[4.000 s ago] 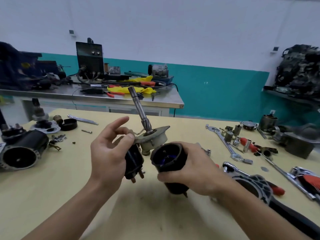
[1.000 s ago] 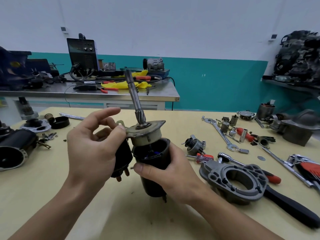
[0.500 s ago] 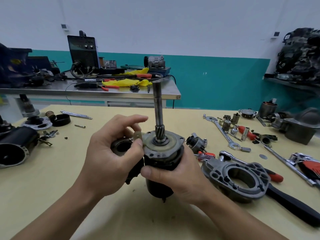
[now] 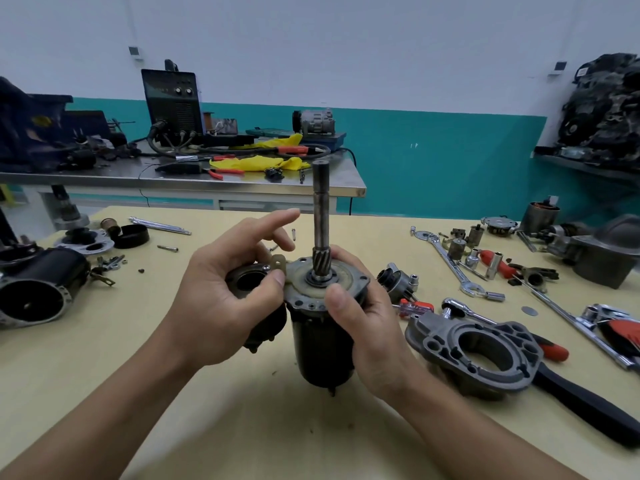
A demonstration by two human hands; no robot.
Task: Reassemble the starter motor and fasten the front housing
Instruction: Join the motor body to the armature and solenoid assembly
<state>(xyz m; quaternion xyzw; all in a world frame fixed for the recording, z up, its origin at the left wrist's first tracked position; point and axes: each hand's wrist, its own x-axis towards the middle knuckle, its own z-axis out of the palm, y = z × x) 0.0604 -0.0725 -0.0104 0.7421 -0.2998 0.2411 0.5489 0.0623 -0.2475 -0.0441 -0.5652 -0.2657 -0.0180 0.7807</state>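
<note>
The black starter motor body (image 4: 322,344) stands upright on the yellow table (image 4: 104,393). Its grey end plate (image 4: 343,278) sits on top, and the armature shaft (image 4: 321,216) with a small gear rises straight up from it. My right hand (image 4: 367,327) grips the body from the right, thumb on the plate's rim. My left hand (image 4: 221,299) holds the black solenoid (image 4: 249,282) beside the body, thumb pressing a tan tab (image 4: 278,263) at the plate's edge, index finger raised. The grey front housing (image 4: 478,351) lies on the table to the right.
A ratchet (image 4: 460,308), spanners (image 4: 446,261), sockets and a red-handled screwdriver (image 4: 415,306) lie right of the motor. Another starter body (image 4: 38,289) and small parts sit at the left. A black handle (image 4: 588,407) lies at the lower right. A steel bench (image 4: 180,178) stands behind.
The armature with its end plate has gone down into the black body and now sits flush. The shaft has come upright, and the body is lower, standing on the table.
</note>
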